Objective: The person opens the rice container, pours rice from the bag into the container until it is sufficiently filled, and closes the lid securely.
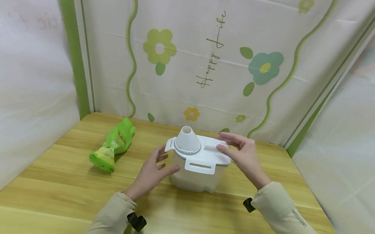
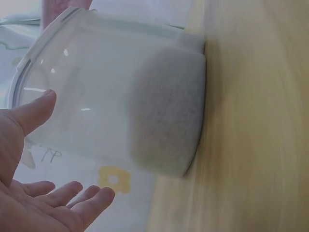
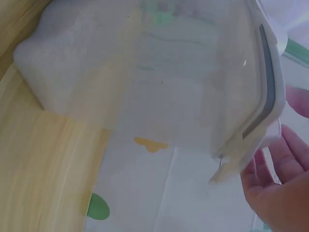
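Only the left wrist view clearly shows speckled contents (image 2: 166, 104) in the storage container (image 1: 195, 180), between spread left hand (image 1: 152, 171) and right hand (image 1: 243, 153), whose pinch I cannot tell.

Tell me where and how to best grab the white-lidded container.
Likely by its translucent body, below the lid, coming from left and right at once: it's broad and stands upright, and the pale contents sit low. Lifting by the lid looks riskier, since its front latch juts outward, apparently unfastened.
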Demonstrator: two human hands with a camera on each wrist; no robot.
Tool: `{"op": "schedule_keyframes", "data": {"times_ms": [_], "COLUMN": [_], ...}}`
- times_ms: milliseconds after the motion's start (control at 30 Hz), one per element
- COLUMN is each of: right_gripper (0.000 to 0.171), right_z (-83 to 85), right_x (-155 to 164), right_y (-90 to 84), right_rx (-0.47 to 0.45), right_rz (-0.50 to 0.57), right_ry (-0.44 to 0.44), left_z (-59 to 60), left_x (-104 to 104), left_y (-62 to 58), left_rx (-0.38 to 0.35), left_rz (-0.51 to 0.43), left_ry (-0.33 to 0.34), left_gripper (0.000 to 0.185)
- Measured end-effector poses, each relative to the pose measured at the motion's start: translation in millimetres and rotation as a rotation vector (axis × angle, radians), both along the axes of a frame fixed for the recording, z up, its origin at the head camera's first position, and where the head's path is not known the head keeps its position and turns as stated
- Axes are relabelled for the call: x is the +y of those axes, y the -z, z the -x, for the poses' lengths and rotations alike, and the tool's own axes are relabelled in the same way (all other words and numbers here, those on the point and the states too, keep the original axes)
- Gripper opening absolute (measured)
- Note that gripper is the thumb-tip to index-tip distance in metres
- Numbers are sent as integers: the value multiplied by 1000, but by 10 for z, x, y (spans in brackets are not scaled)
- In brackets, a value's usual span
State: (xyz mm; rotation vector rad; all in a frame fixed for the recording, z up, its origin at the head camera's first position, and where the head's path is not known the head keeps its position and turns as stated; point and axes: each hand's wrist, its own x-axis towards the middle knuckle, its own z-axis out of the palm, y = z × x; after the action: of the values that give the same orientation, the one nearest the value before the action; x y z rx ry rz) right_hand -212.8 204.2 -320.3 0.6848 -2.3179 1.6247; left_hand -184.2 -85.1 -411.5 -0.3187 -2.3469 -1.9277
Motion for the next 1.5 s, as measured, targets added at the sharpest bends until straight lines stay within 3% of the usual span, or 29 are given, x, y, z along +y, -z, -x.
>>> {"op": "schedule_keyframes", "data": {"times_ms": [300,567,800,1167,1500], "right_gripper": [41,51,49,48,44], "right_z": [-73,-108,-84,-68,-66], "right_x": [204,207,201,189,184], "right_y": [129,239,303,339,369], "right_rx": [-55,-160,-152,-169,-150], "right_rz": [1,20,13,51,38], "right_ry": [75,51,66,53,98], "left_z": [-57,-73,-66,-69,-157], "left_x": [-176,-181,-135,92,226], "left_y": [-130,-202,-248,-220,-152], "left_rx": [88,170,210,402,439], "left_rz": [75,63,38,-68,58], "left_ry": [28,34,33,-17,-65], "left_gripper": [99,74,60,46,53]}}
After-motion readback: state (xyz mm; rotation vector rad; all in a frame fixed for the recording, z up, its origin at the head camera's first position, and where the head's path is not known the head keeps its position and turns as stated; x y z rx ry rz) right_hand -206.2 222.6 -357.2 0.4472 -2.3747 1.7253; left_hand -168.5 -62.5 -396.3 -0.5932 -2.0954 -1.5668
